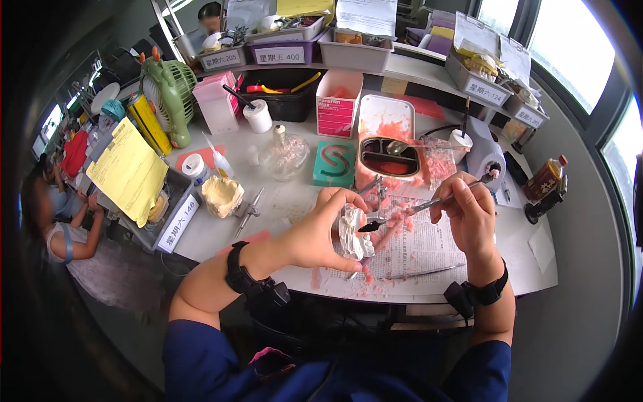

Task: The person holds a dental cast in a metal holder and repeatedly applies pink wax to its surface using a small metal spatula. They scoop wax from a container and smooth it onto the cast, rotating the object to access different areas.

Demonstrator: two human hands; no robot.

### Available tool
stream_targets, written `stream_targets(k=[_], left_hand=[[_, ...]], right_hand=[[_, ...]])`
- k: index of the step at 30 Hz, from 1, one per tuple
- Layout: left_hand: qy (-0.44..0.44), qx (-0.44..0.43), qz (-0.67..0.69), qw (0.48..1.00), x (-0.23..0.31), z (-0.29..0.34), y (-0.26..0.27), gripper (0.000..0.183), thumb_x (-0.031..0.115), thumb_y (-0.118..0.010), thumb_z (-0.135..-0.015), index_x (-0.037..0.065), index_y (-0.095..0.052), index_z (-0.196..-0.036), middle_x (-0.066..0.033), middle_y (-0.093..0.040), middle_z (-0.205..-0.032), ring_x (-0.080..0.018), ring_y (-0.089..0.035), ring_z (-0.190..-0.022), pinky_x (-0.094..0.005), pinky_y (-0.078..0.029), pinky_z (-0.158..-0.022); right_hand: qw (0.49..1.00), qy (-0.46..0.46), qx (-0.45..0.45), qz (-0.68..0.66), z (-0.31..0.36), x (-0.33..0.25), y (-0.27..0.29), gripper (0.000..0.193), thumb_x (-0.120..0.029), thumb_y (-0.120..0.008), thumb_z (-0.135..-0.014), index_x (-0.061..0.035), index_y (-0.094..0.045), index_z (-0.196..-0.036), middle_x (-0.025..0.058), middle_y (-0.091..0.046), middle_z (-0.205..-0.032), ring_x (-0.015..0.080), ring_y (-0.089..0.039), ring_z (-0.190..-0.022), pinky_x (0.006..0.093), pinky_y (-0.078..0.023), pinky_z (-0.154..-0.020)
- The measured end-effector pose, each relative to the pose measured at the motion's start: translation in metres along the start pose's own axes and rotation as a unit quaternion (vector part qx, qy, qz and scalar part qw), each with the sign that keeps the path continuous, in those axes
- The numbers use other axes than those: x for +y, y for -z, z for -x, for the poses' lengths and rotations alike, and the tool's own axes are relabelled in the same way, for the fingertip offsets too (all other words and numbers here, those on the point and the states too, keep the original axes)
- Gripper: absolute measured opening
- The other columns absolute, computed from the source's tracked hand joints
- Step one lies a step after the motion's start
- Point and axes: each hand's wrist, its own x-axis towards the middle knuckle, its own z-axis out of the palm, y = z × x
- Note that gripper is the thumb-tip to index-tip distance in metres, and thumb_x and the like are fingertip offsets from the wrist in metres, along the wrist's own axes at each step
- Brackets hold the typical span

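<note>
My left hand (309,231) is closed around a white plaster dental cast (349,234), thumb below and fingers above, over the newspaper. Pink wax shows on the cast's upper part. Held like a pen in my right hand (469,216), a metal wax spatula (432,204) points left, its dark tip just by the cast; whether it touches, I cannot tell. A lump of pink wax sits near the spatula's other end. Partly hidden behind my left fingers is a metal frame (380,191). Pink wax crumbs (402,224) and another slim metal tool (422,273) lie on the newspaper (429,248).
Behind my hands stand a wax heating pot (390,165), a green box (333,165) and a glass lamp (284,157). A yellowish cast (222,196) and a metal articulator part (250,213) lie left. A brown bottle (546,177) stands right; a person (74,234) sits far left.
</note>
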Motion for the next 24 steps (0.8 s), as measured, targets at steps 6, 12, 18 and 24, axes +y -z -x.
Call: stream_targets(k=[6, 12, 18, 24], left_hand=[[0.008, -0.003, -0.022, 1.000, -0.001, -0.001, -0.001, 0.083, 0.014, -0.089, -0.059, 0.008, -0.039, -0.124, -0.0062, -0.031, -0.117, -0.0162, -0.040, -0.113, -0.0305, -0.044, -0.100], [0.014, -0.005, 0.053, 0.998, -0.011, -0.001, -0.004, 0.085, 0.020, -0.090, -0.058, 0.009, -0.039, -0.125, -0.0079, -0.032, -0.120, -0.0208, -0.037, -0.119, -0.0338, -0.034, -0.105], [-0.006, -0.014, -0.031, 0.999, -0.009, -0.001, -0.001, 0.089, 0.027, -0.090, -0.056, 0.008, -0.039, -0.126, -0.0104, -0.032, -0.123, -0.0262, -0.036, -0.122, -0.0362, -0.032, -0.107], [0.008, -0.019, -0.027, 0.999, -0.010, -0.002, 0.003, 0.089, 0.029, -0.092, -0.052, 0.007, -0.043, -0.123, -0.0140, -0.031, -0.125, -0.0294, -0.035, -0.124, -0.0375, -0.035, -0.105]], right_hand=[[1.000, 0.015, 0.004, 0.012, 0.001, 0.001, 0.000, 0.033, -0.024, -0.046, -0.101, 0.0039, -0.056, -0.086, 0.0121, -0.060, -0.075, 0.0201, -0.061, -0.064, 0.0304, -0.050, -0.061], [0.999, 0.027, 0.005, 0.016, 0.001, 0.003, -0.002, 0.032, -0.022, -0.046, -0.101, 0.0048, -0.056, -0.086, 0.0105, -0.057, -0.081, 0.0207, -0.061, -0.066, 0.0310, -0.050, -0.061], [0.999, 0.038, -0.001, 0.014, 0.000, 0.003, 0.001, 0.031, -0.021, -0.045, -0.101, 0.0045, -0.056, -0.088, 0.0102, -0.057, -0.084, 0.0209, -0.062, -0.069, 0.0317, -0.050, -0.064], [0.991, 0.084, 0.079, 0.063, -0.011, 0.004, 0.015, 0.032, -0.024, -0.042, -0.102, 0.0024, -0.056, -0.090, 0.0089, -0.061, -0.079, 0.0168, -0.059, -0.069, 0.0282, -0.047, -0.065]])
